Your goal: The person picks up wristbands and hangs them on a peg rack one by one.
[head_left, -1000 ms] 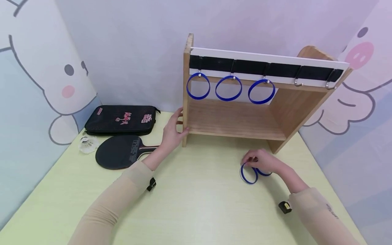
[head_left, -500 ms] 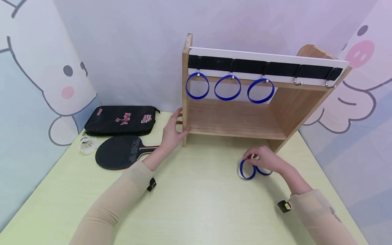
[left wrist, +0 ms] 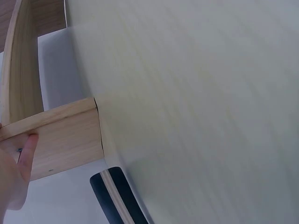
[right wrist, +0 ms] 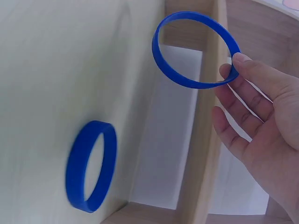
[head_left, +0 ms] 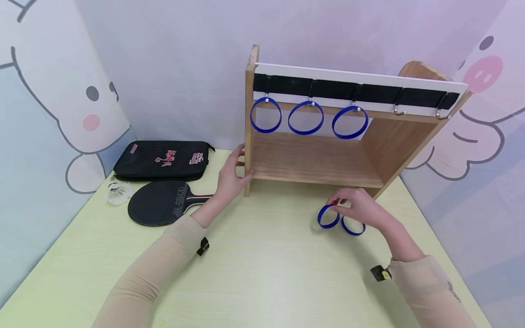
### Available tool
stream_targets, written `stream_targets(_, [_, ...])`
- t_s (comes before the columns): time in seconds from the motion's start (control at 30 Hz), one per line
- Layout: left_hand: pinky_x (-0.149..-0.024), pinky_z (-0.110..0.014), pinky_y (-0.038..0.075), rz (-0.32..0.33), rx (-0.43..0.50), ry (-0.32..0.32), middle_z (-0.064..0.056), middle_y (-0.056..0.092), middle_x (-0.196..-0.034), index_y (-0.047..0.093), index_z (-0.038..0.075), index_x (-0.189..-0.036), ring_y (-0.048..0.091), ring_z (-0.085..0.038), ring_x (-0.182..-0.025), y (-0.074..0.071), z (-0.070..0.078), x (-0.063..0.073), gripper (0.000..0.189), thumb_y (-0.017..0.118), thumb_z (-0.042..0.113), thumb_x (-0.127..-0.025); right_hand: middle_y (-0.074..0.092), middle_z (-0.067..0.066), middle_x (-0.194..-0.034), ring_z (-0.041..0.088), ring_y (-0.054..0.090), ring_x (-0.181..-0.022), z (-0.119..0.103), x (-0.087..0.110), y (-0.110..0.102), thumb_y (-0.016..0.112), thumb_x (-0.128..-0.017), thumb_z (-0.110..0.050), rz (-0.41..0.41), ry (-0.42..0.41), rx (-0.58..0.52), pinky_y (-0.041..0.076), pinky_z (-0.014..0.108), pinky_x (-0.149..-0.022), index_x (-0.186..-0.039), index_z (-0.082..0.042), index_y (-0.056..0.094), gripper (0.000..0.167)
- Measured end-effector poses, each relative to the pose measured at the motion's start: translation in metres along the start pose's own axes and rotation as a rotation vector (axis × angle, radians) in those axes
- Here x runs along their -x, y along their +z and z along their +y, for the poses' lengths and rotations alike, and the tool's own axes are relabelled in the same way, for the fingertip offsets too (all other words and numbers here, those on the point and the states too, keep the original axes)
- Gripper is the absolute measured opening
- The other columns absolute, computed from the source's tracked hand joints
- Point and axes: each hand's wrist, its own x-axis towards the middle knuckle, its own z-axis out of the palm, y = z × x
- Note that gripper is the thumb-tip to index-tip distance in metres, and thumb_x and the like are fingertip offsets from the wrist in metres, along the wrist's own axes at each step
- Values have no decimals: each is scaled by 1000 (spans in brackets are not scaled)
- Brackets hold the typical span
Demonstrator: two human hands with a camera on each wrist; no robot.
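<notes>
My right hand (head_left: 357,207) pinches a blue wristband (right wrist: 161,63) between thumb and fingertips, above the table and in front of the wooden shelf (head_left: 316,157). A second blue wristband (head_left: 353,234) is on the table below that hand; the right wrist view shows it at lower left. With thumb at the front edge and fingers along the outer side, my left hand (head_left: 231,177) grips the shelf's left side panel (left wrist: 70,144). From hooks on the white board (head_left: 328,73) hang three blue wristbands, a left one (head_left: 265,132), a middle one (head_left: 304,133) and a right one (head_left: 348,136).
Two more hooks, one (head_left: 399,111) beside the other (head_left: 443,116), sit at the board's right end. Left of the shelf lie a black zip case (head_left: 164,160), a table tennis bat (head_left: 156,204) and a shuttlecock (head_left: 118,193). Patterned walls close in the table's back and sides.
My right hand has lifted its wristband up and toward the shelf, away from the second one, which stays on the table. The left hand keeps its hold on the panel.
</notes>
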Motion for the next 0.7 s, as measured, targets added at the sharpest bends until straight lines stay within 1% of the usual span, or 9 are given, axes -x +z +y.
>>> stream_targets(0.3, [-58,-27,58,-2,8,1,-11,49,-131,25,23,-149,61,-27,-102,0,0,1,83,69,6,-81,68,-10,-88,3,61,-78,-16,-1,-20,77,-77,-6,104,-71,49,57,23,-68,-93,-17,70,20])
stream_targets(0.47, [-58,-26,58,1,12,5,-11,49,-131,26,22,-149,61,-26,-101,0,0,1,82,70,5,-81,68,-8,-89,4,61,-78,-25,-2,-34,77,-74,0,157,-110,65,54,17,-69,-93,-16,70,25])
stream_targets(0.63, [-58,-28,58,1,12,8,-11,49,-131,26,21,-149,61,-27,-101,0,0,1,81,69,6,-81,68,-9,-90,1,60,-78,-31,-2,-50,77,-73,1,188,-123,94,52,11,-69,-92,-17,69,27])
stream_targets(0.7, [-58,-29,58,-1,14,5,-11,49,-131,26,22,-149,61,-27,-102,0,0,1,81,69,7,-82,68,-9,-90,0,60,-77,-33,-3,-58,77,-72,4,209,-148,99,51,10,-69,-92,-16,69,30])
